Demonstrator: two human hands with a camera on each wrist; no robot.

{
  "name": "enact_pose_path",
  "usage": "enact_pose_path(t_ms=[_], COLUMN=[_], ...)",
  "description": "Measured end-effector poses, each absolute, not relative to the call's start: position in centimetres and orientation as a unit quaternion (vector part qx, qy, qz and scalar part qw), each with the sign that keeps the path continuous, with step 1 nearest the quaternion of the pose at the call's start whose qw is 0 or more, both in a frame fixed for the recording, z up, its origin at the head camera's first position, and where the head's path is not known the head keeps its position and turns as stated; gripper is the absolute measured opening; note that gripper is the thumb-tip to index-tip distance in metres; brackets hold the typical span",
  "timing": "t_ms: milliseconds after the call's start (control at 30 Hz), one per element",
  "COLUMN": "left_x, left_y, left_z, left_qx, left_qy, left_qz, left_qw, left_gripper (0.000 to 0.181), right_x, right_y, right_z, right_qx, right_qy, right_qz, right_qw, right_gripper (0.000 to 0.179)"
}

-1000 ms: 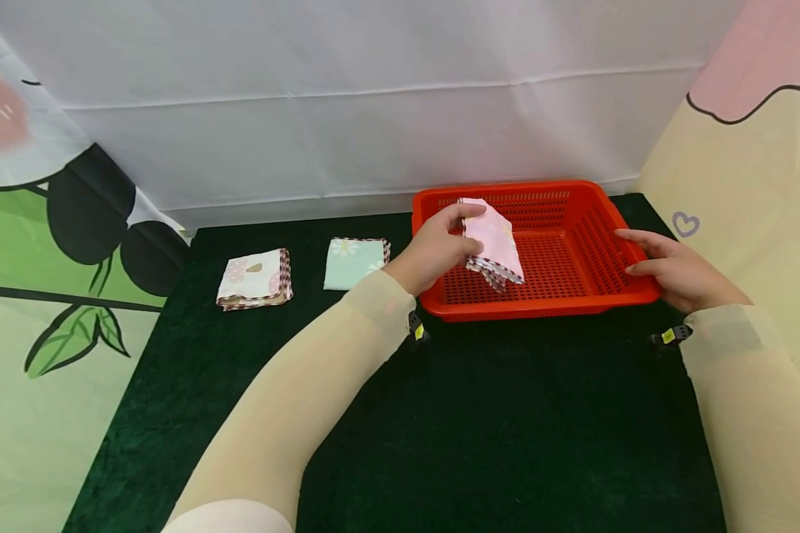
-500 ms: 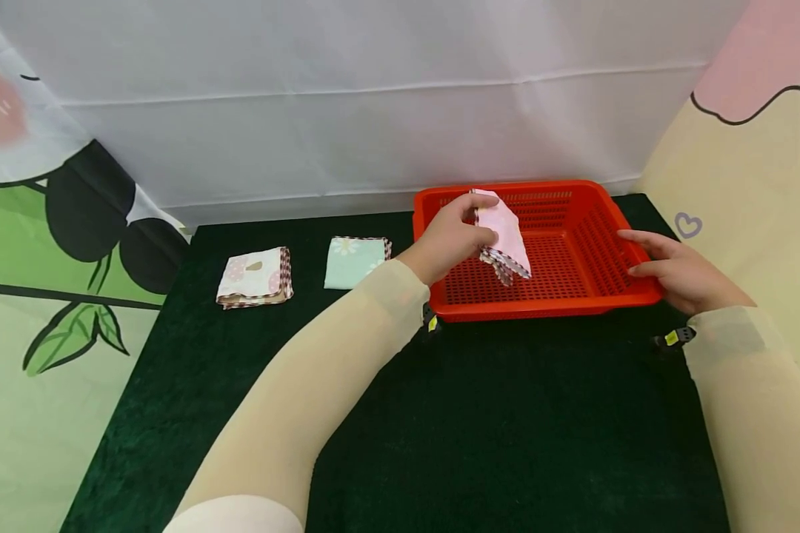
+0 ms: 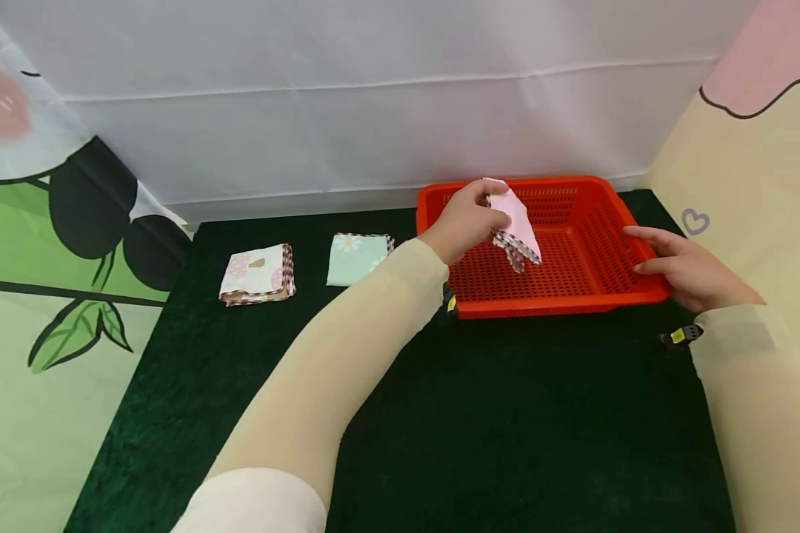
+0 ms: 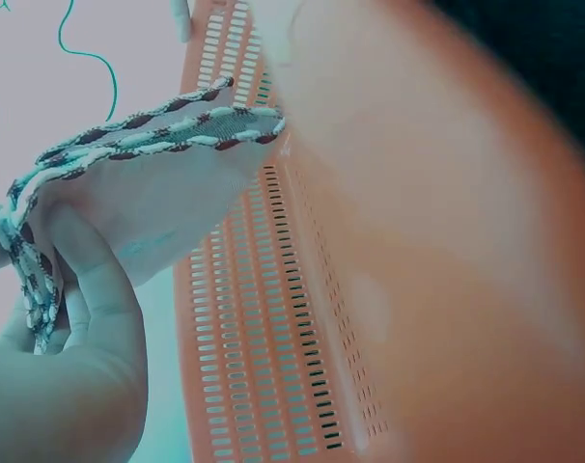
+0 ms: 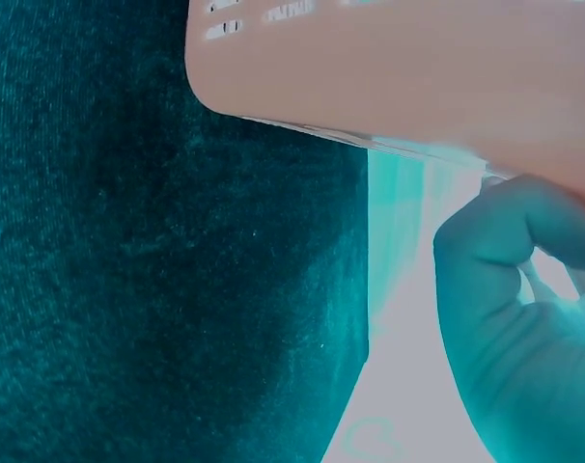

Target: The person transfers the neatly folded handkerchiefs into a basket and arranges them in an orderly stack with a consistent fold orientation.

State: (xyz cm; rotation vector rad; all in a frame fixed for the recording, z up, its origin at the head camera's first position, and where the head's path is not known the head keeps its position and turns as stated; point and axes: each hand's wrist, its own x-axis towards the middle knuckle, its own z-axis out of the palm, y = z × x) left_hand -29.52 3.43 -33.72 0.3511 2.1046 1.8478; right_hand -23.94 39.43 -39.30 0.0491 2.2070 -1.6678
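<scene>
My left hand (image 3: 470, 219) pinches a folded pink handkerchief (image 3: 515, 220) with a dark-and-white checked edge. It hangs at a slant over the red plastic basket (image 3: 540, 305), clear of its floor. In the left wrist view, the thumb presses one face of the handkerchief (image 4: 167, 203) and the other fingers are partly hidden behind it. At the basket's right side, my right hand (image 3: 693, 272) holds the rim, its thumb and forefinger over the edge. The right wrist view shows the thumb bent against the basket's outer wall (image 5: 370, 87); the other fingertips are mostly hidden there.
To the left on the dark green cloth-covered table (image 3: 507, 414) lie a folded white handkerchief (image 3: 256, 274) with pink patches and a folded mint-green one (image 3: 353, 259) with white flowers. A white cloth backdrop (image 3: 347, 148) rises right behind the basket.
My left hand has carried the pink handkerchief to the right and slightly farther back, over the basket. My right hand keeps its place on the rim.
</scene>
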Motion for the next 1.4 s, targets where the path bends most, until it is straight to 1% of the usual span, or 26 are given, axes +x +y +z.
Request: enact_pose_path(t_ms=[133,433,600,933,1400], left_x=[-30.1,-30.1,-30.4,-31.6,-32.2], left_y=[4.1,6.2,7.0,7.1,7.2], left_z=[-33.8,-34.0,-33.9,-33.9,-34.5], left_qx=[0.103,0.099,0.102,0.113,0.114], left_qy=[0.729,0.713,0.707,0.713,0.705], left_qz=[0.659,0.672,0.677,0.668,0.674], left_qw=[0.157,0.175,0.177,0.18,0.19], left_gripper=[0.046,0.041,0.037,0.043,0.048], right_x=[-24.0,-23.8,-23.5,-23.6,-23.4], right_y=[39.3,39.2,39.0,38.9,38.0], right_z=[-39.3,-39.3,-39.2,-39.4,-39.3], right_qx=[0.021,0.028,0.024,0.029,0.033], right_qy=[0.782,0.782,0.781,0.782,0.786], right_qz=[-0.594,-0.591,-0.593,-0.593,-0.589], right_qw=[0.189,0.195,0.194,0.189,0.185], right_gripper=[0.067,0.068,0.067,0.067,0.069])
